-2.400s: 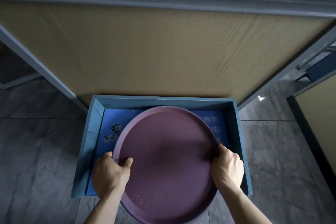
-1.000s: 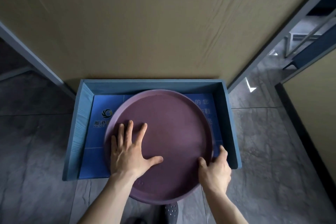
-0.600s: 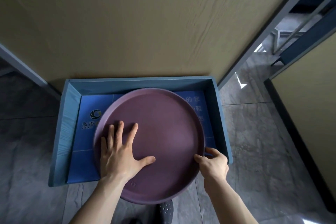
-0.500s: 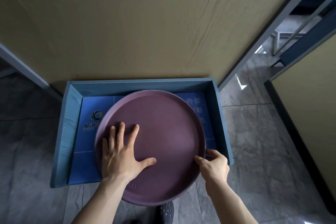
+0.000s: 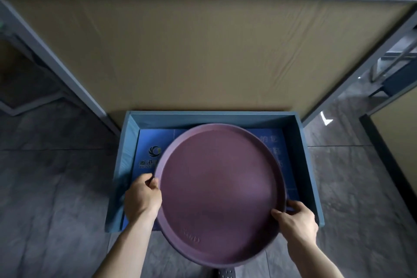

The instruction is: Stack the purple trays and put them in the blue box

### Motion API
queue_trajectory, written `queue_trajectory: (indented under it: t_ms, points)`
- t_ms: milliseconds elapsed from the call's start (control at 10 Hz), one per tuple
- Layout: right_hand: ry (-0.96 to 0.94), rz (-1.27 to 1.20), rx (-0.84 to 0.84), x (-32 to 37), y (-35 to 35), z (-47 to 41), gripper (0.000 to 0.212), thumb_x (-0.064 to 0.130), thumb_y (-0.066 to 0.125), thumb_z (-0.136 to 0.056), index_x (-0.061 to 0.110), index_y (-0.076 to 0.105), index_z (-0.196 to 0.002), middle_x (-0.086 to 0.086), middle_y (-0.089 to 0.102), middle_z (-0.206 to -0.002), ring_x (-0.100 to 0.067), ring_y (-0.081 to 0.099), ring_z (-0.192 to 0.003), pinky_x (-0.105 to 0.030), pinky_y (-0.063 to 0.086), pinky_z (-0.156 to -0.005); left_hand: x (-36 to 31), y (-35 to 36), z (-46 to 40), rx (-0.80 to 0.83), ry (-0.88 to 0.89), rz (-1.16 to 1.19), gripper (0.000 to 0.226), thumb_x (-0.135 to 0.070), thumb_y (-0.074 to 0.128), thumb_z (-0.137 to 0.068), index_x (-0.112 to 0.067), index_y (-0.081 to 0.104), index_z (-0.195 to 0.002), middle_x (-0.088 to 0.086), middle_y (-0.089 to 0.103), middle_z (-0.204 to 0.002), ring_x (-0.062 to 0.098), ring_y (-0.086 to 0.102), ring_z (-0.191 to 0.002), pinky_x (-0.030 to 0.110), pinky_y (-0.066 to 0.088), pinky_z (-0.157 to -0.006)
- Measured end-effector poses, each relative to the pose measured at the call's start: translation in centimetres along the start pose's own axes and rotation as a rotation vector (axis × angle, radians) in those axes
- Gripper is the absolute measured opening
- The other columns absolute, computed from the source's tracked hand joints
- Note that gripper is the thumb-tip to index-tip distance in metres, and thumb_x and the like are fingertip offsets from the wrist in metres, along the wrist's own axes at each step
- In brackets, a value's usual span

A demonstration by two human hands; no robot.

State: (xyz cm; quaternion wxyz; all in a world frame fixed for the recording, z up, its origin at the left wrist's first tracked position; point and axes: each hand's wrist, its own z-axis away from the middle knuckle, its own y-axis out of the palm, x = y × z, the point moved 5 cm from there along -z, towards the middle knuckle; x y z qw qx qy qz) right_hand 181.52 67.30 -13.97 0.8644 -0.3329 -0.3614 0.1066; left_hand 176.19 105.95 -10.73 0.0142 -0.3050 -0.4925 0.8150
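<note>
A large round purple tray [image 5: 220,189] lies over the open blue box [image 5: 311,165] on the floor, its near edge sticking out past the box's open front. Whether more trays lie stacked under it I cannot tell. My left hand [image 5: 142,196] grips the tray's left rim with curled fingers. My right hand [image 5: 295,219] holds the rim at the lower right, thumb on top. The box's blue bottom with a logo and white print shows on either side of the tray.
A tan fabric-covered panel [image 5: 203,52] in a grey frame stands right behind the box. Grey stone floor tiles [image 5: 56,187] lie all around. Another tan panel [image 5: 397,133] and metal furniture legs stand at the right. A dark shoe tip [image 5: 225,274] shows at the bottom.
My left hand left the tray's flat surface and now grips its left rim. My right hand stays on the right rim. The view tilted up, so the box sits lower in frame.
</note>
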Motion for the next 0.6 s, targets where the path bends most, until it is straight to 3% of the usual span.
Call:
queue_trajectory:
  t_ms: [200,300,400,500,600]
  points:
    - [-0.021,0.007,-0.002,0.1,-0.3,0.2,0.037,0.020,0.085,-0.068,0.022,0.074,-0.104,0.001,0.071,-0.081,-0.030,0.069,-0.087,-0.046,0.056,-0.089,0.3,0.4,-0.7,0.035,-0.014,0.034,0.023,-0.026,0.057,-0.098,-0.013,0.069,-0.112,0.013,0.073,-0.107,0.033,0.064,-0.088,0.033,0.045,-0.068]
    - [-0.108,0.176,0.002,1.3,-0.8,1.0,0.040,0.025,0.080,-0.076,0.019,0.071,-0.114,0.000,0.072,-0.092,-0.030,0.066,-0.100,-0.040,0.053,-0.091,-0.2,0.0,-0.6,0.061,0.007,-0.050,0.025,-0.029,0.057,-0.097,-0.017,0.066,-0.117,0.011,0.073,-0.108,0.034,0.066,-0.093,0.033,0.046,-0.068]
    - [-0.220,0.461,0.041,2.7,-1.0,2.7,0.049,0.042,0.068,-0.082,0.019,0.060,-0.125,-0.006,0.068,-0.116,-0.032,0.062,-0.110,-0.037,0.047,-0.085,-1.5,-0.8,0.3,0.086,0.116,-0.164,0.044,-0.039,0.058,-0.094,-0.022,0.054,-0.134,0.006,0.067,-0.124,0.031,0.064,-0.107,0.039,0.052,-0.077]
    - [-0.320,0.622,0.055,4.1,-1.8,4.6,0.070,0.056,0.057,-0.087,0.022,0.039,-0.146,-0.005,0.060,-0.127,-0.030,0.059,-0.117,-0.040,0.047,-0.088,-3.1,-1.9,2.0,0.095,0.266,-0.210,0.061,-0.047,0.057,-0.091,-0.024,0.043,-0.145,0.004,0.055,-0.142,0.028,0.055,-0.127,0.044,0.049,-0.096]
    - [-0.482,0.688,0.107,6.1,-2.1,6.8,0.082,0.062,0.052,-0.088,0.026,0.022,-0.155,-0.003,0.053,-0.137,-0.026,0.056,-0.123,-0.040,0.047,-0.094,-4.7,-3.3,3.8,0.082,0.455,-0.303,0.064,-0.055,0.055,-0.089,-0.027,0.044,-0.146,-0.001,0.054,-0.144,0.023,0.049,-0.133,0.039,0.042,-0.104]
